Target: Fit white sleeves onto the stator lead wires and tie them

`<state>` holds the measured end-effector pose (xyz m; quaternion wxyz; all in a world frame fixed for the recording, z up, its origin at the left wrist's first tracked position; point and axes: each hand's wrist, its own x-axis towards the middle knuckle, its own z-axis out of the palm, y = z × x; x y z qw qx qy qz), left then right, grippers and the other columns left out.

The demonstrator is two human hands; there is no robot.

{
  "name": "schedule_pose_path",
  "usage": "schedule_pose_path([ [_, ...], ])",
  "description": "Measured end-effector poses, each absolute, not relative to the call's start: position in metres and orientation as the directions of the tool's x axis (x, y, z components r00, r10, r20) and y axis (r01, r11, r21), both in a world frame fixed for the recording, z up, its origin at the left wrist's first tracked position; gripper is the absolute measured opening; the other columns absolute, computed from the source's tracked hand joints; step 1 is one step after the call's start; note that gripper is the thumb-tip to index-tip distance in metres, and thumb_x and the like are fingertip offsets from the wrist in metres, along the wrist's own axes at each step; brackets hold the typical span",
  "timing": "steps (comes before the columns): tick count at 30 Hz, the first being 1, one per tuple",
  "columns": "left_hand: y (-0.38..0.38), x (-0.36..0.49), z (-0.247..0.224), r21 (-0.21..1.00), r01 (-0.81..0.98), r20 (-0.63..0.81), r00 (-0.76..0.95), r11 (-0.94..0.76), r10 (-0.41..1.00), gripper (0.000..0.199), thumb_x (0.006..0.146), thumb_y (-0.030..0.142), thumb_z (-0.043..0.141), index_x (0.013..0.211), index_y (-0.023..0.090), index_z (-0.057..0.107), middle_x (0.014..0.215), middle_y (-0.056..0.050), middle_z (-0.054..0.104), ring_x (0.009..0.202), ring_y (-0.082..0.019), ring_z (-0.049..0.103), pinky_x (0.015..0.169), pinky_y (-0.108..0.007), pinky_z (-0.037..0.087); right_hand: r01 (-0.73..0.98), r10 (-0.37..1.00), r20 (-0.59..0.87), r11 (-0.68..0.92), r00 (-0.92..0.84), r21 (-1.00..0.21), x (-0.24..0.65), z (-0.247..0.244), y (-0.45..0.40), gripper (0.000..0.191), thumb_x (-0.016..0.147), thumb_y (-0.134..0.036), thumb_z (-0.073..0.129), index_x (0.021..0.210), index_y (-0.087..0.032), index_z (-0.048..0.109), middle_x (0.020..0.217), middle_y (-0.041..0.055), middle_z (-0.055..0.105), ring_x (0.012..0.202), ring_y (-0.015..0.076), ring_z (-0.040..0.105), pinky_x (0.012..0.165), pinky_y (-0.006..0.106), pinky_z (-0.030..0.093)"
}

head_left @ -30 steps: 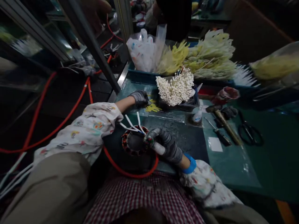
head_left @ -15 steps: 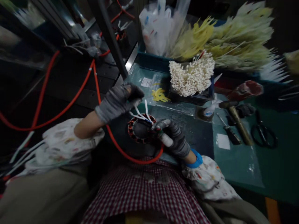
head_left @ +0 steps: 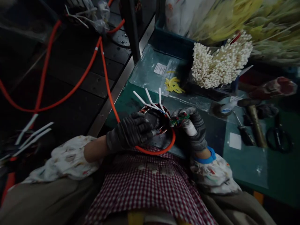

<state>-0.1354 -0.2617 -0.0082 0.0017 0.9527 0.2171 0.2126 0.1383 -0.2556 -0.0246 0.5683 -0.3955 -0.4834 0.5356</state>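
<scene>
"Head view: where do we find the wound ring (head_left: 163, 127), and why there?"

"We see it at the near edge of the desk (head_left: 278, 176), close to the lap, likely so both hands reach it easily. The left hand (head_left: 130, 131) lies over its near left side, fingers together, perhaps to steady it."

"Do we know those fingers grip it?"

"We cannot tell; the palm side is hidden. With the right hand (head_left: 194, 126), we see fingers clamped on a small green part (head_left: 181, 118) just beside the ring, probably to keep it controlled."

"Are the two joined?"

"Those fingers hide that from us. We can follow the white sleeves (head_left: 148, 95) fanning away from the hands, which seems to keep them clear, though their lower ends crowd together. The red cable (head_left: 159, 153) passes behind the left hand, so we lose part of it. Top right, bags (head_left: 180, 15) are cut off by the edge."
</scene>
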Motion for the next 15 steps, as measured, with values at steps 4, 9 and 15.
schedule_pose_path([
  [4, -0.255, -0.135, -0.007, 0.197, 0.393, 0.432, 0.788, -0.898, 0.439, 0.030, 0.109, 0.008, 0.057, 0.124, 0.021, 0.080, 0.121, -0.007, 0.082, 0.114, -0.024, 0.074, 0.113, -0.043, 0.060, -0.258, 0.986, 0.160, 0.145, -0.041, -0.955, 0.139, -0.024, -0.256, 0.029, 0.096, -0.055, 0.092, 0.101, -0.031, 0.077, 0.096, -0.0019, 0.081, 0.088, 0.0175, 0.078, 0.080, 0.031, 0.068],
  [9, -0.258, -0.132, 0.004, 0.209, 0.393, 0.449, 0.775, -0.896, 0.444, 0.032, 0.113, 0.023, 0.049, 0.123, 0.015, 0.078, 0.124, -0.015, 0.081, 0.116, -0.030, 0.074, 0.104, -0.048, 0.065, -0.233, 0.985, 0.162, 0.142, -0.067, -0.962, 0.138, -0.021, -0.258, 0.032, 0.097, -0.057, 0.091, 0.101, -0.030, 0.074, 0.097, -0.0009, 0.082, 0.086, 0.0191, 0.079, 0.078, 0.035, 0.070],
  [15, -0.278, -0.131, -0.018, 0.118, 0.520, 0.444, 0.735, -0.846, 0.513, 0.028, 0.108, 0.013, 0.067, 0.128, 0.026, 0.080, 0.116, -0.005, 0.084, 0.111, -0.024, 0.077, 0.110, -0.045, 0.064, -0.056, 0.981, 0.160, 0.154, -0.112, -0.986, 0.136, -0.017, -0.270, 0.028, 0.101, -0.056, 0.086, 0.101, -0.030, 0.075, 0.095, 0.0008, 0.082, 0.083, 0.0197, 0.078, 0.079, 0.036, 0.069],
])
